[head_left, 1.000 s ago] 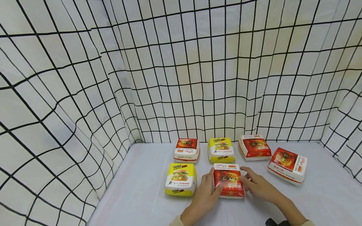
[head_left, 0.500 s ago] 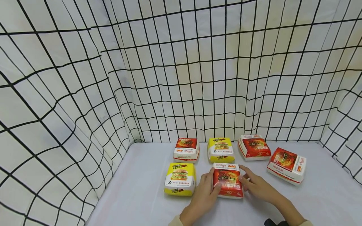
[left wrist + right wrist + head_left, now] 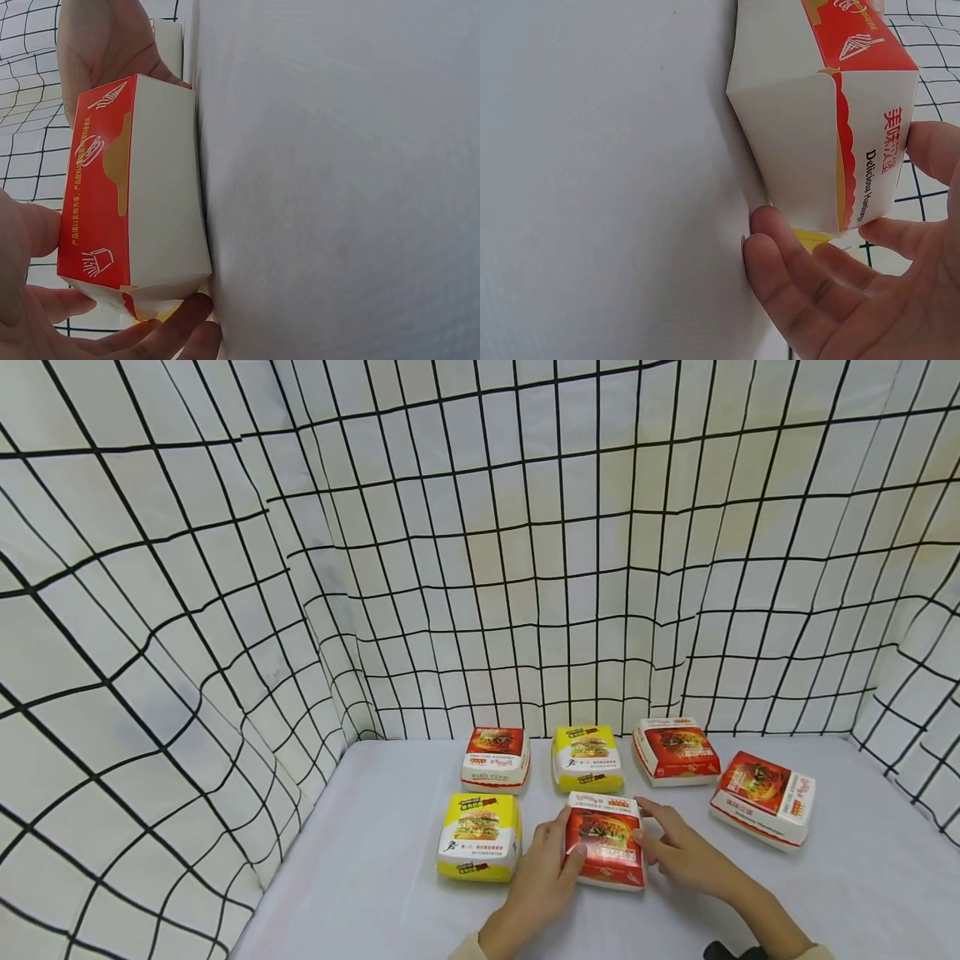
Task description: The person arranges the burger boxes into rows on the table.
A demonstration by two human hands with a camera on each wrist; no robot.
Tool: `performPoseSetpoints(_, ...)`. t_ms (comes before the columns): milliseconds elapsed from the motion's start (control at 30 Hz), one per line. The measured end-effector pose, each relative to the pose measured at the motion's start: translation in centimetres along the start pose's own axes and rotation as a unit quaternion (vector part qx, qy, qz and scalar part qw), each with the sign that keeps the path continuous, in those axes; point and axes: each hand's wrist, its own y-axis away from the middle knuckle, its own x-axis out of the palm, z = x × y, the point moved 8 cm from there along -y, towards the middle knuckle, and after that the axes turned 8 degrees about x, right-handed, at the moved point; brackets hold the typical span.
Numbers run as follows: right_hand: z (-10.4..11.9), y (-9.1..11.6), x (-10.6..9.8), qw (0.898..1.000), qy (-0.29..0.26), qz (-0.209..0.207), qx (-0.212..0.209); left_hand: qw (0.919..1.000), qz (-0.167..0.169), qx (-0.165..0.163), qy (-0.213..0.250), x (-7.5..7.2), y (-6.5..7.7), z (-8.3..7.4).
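Note:
A red and white burger box (image 3: 606,839) lies on the table in the head view, picture side up. My left hand (image 3: 542,877) grips its left side, with the thumb on the top edge. On the other side my right hand (image 3: 684,853) holds the right edge with thumb and fingers. The left wrist view shows the red front flap and white lower wall of the same burger box (image 3: 169,187), with fingers (image 3: 180,322) at its side and low by the table. In the right wrist view, fingertips (image 3: 765,251) sit near the lower corner of the box.
A yellow burger box (image 3: 478,839) stands just left of my left hand. Behind are a red box (image 3: 495,762), another yellow box (image 3: 587,760) and a red box (image 3: 677,752). One more red box (image 3: 761,800) sits angled at right. White gridded cloth walls (image 3: 480,568) enclose the table.
The held red burger box has turned slightly clockwise, its near edge shifting a little left. Both hands stay on its sides. The other boxes have not moved.

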Motion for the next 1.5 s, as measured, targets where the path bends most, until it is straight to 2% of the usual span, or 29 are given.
performPoseSetpoints(267, -0.3, -0.1, -0.1, 1.0, -0.003, 0.002, 0.014, 0.9998, -0.011, 0.006, -0.013, 0.0, 0.0, -0.1)
performPoseSetpoints(500, -0.3, 0.0, -0.2, 1.0, -0.001, 0.001, 0.014, 0.9989, 0.029, -0.037, 0.0, 0.5, -0.2, 0.4)
performPoseSetpoints(600, -0.2, 0.0, -0.3, 1.0, 0.008, 0.0, 0.013, 0.9987, 0.035, -0.038, -0.001, 0.5, -0.3, 0.4)
performPoseSetpoints(767, 0.1, 0.0, -0.5, 1.0, 0.023, -0.005, 0.001, 0.9994, 0.027, -0.019, 0.002, 0.2, -0.3, 0.2)
performPoseSetpoints(1000, 0.2, 0.1, -1.2, 0.999, 0.03, -0.024, 0.003, 0.9998, -0.003, 0.013, -0.013, -0.3, -0.3, -0.2)
performPoseSetpoints(1167, 0.5, 0.2, -1.4, 0.999, 0.037, -0.028, -0.002, 0.9997, -0.011, 0.018, -0.009, -0.5, -0.3, -0.1)
performPoseSetpoints(1500, 0.0, 0.4, -1.6, 0.998, 0.04, -0.026, 0.028, 0.9979, -0.042, 0.043, -0.027, -0.8, -0.4, -0.1)
